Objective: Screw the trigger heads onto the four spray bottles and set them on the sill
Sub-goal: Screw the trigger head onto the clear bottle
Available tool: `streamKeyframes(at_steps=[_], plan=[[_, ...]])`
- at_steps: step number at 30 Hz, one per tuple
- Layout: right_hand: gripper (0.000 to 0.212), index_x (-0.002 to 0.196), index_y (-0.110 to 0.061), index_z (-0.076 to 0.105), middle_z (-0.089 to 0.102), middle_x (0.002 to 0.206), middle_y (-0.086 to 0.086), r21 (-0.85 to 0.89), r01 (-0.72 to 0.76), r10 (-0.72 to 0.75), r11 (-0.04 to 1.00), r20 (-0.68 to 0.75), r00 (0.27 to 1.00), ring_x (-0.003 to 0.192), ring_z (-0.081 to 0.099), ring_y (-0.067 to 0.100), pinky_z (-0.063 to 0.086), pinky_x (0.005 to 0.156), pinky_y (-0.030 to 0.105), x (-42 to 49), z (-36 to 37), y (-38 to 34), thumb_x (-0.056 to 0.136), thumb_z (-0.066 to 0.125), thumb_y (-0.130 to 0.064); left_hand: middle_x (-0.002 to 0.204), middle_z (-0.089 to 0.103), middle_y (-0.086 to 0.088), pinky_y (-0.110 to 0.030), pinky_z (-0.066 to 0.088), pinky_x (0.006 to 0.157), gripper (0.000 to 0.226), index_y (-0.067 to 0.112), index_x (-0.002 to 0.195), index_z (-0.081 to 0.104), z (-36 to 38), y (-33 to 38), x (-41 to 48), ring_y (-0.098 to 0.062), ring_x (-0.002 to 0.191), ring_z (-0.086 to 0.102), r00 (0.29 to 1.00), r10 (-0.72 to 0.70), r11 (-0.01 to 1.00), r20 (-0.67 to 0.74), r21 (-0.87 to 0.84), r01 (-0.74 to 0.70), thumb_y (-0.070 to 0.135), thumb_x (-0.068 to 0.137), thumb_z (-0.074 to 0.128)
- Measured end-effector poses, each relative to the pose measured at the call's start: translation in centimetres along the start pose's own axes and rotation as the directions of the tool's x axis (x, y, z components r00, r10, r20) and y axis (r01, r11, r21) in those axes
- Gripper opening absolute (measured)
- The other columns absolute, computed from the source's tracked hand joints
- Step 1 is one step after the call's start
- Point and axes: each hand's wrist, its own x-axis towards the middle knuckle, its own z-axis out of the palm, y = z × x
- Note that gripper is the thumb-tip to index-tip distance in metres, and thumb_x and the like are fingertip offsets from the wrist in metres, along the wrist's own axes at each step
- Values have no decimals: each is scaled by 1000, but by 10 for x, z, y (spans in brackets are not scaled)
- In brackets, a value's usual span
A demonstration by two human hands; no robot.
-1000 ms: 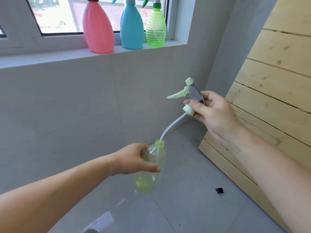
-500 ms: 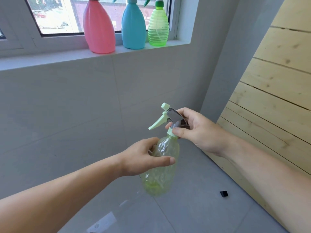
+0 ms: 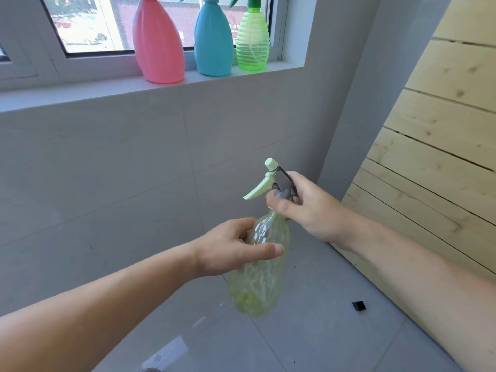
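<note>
- The clear yellow-green bottle (image 3: 259,275) was held in the air above the floor (image 3: 308,339), tilted a little, its neck up and toward the right.
- The trigger head (image 3: 273,181) sat on the bottle's neck; its pale green lever pointed left and down, its pale nozzle stood at the top, and its body was grey.
- Whether the collar was fully screwed down could not be told, since fingers covered it.
- The left hand (image 3: 233,248) was clasped round the bottle's upper body, thumb lying across the front.
- The right hand (image 3: 303,208) gripped the head at its collar and grey body, fingertips pinched just where neck and head met.
- Three other bottles stood upright on the sill (image 3: 80,89), close together in a row: a pink bottle (image 3: 158,41) at the left, a blue bottle (image 3: 213,38) in the middle, a ribbed green bottle (image 3: 252,41) at the right.
- The tops of those three were cut off by the frame edge; the window (image 3: 107,22) lay behind them.
- A grey tiled wall (image 3: 134,170) ran below the sill.
- Pale wooden boards (image 3: 442,130) leaned at the right.
- A small black object (image 3: 359,306) lay on the floor near the boards.
</note>
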Motion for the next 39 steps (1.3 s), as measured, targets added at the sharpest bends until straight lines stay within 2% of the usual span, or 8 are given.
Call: streamKeyframes(at_steps=[7,11,15,19,24,27,35,39], plan=[[20,101,-14,62,54,73,-10,-50,18,-22,999,-91,996,67,52,5,46,73,21,2,8,3,88,74,-23,90,68,3,-44,59,84,70,16,114,68,1,-3,1,-14,82,67,1000,1,1000,5,-4,-1,66,66,79],[18,111,-9,64,67,94,9,144,9,-16,990,48,999,91,63,12,52,87,24,0,-3,-1,93,66,-5,83,61,4,-37,52,76,71,12,108,66,-4,-4,3,-15,76,61,1000,8,1000,-29,27,-7,67,65,80],[12,85,-19,63,67,85,-4,-51,-2,-3,999,-93,996,77,62,8,51,80,27,3,8,4,89,73,-26,85,67,6,-36,55,77,69,15,110,68,1,-4,0,-13,77,66,1000,-12,1000,-10,3,12,66,65,80],[20,109,-1,61,62,99,9,182,-34,30,983,28,999,91,62,17,55,81,29,3,-4,1,92,68,-9,83,65,11,-29,54,72,62,20,109,69,-5,1,2,-9,74,64,999,9,1000,-45,12,-8,64,66,79],[30,107,-10,64,63,90,-3,-68,8,-15,998,-106,994,79,60,6,51,83,32,7,11,7,87,75,-29,68,54,17,-20,46,63,36,25,86,59,0,-3,4,-1,57,54,996,5,997,-84,79,2,53,80,82],[32,113,-4,64,63,97,4,114,5,1,993,-52,999,92,62,15,53,93,47,7,4,4,87,74,-20,61,55,24,-11,42,56,31,30,83,58,-4,1,3,4,53,53,994,22,995,-109,102,-11,51,81,82],[15,79,-12,62,65,91,5,71,36,-27,997,-123,992,85,60,15,50,88,33,16,7,7,87,74,-8,73,51,9,-28,44,62,53,17,88,55,-3,7,1,-9,61,48,971,13,975,-240,217,40,62,76,80],[23,104,-9,67,73,95,6,191,19,7,981,-133,991,89,69,19,55,93,40,17,1,7,85,78,-16,69,50,13,-25,41,59,52,21,84,53,-8,12,1,-4,55,47,965,17,973,-260,227,44,64,74,80]])
